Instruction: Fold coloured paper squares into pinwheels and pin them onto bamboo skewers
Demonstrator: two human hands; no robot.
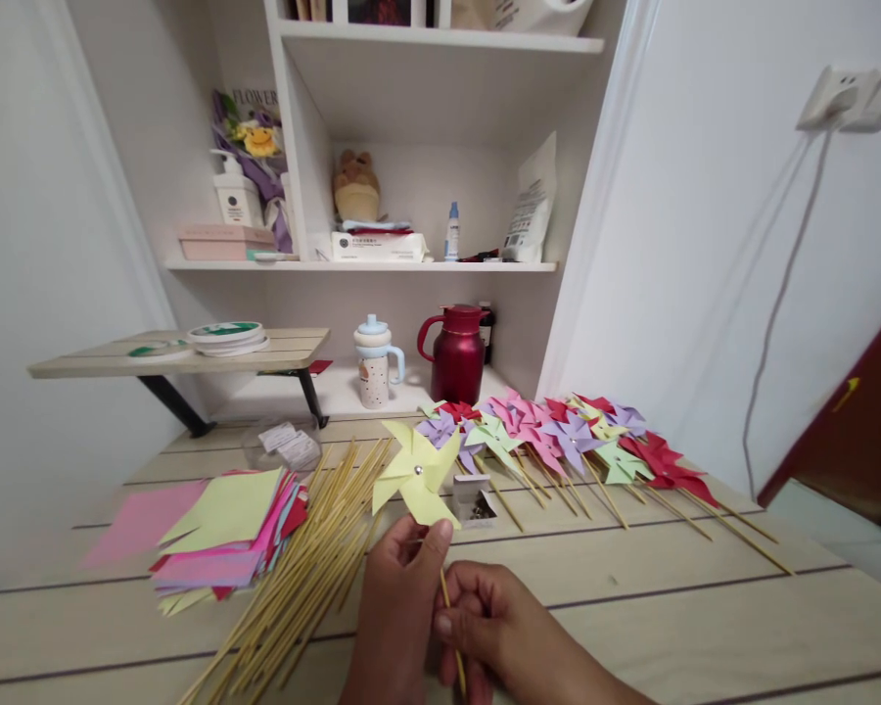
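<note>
A yellow paper pinwheel (417,474) with a metal pin at its centre stands upright above my hands. My left hand (397,597) pinches its lower blade and the top of its thin wooden stick (451,627). Just to the right, my right hand (495,632) grips the same stick lower down. Both hands are at the table's near edge. To the left of them lies a loose bundle of wooden sticks (301,578), and beyond that a stack of coloured paper squares (224,534).
A row of finished pinwheels (573,441) on sticks lies at the right. A small box of pins (476,499) sits behind the yellow pinwheel. A red jug (456,352), a cup (373,364), a small folding table (183,354) and shelves stand at the back.
</note>
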